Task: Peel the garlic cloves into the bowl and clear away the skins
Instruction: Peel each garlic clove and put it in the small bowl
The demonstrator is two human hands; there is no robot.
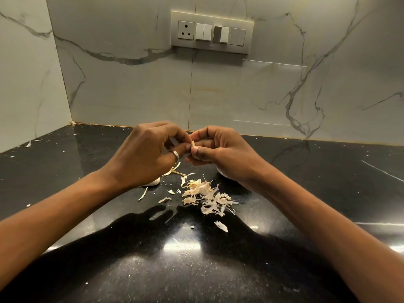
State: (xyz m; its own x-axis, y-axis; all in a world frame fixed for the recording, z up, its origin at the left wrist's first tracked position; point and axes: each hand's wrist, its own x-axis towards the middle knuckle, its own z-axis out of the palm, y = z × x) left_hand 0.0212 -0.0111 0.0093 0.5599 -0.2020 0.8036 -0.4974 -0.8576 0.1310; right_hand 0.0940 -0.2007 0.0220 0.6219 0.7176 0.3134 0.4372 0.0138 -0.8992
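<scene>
Both forearms entered from the lower corners, cut off by the frame edge, and met over the black countertop (113,259). Nearest, below the fingers, lay one stray skin flake (221,226), then the pile of garlic skins (207,197), just toward the viewer from the fingertips. Under the left wrist a pale unpeeled clove (153,182) showed only partly. Under the heel of the right hand a white rounded shape (220,171) was too hidden to name.

Above the pile, the right hand (220,149) gripped the garlic clove (194,147) between thumb and curled fingers, only its pale tip showing. The left hand (148,154), wearing a ring (175,154), had its fingers curled and pinching the same clove's top; its fingertips were mostly hidden. Beyond the fingers, a switch panel (212,32) sat on the marble wall (131,88).
</scene>
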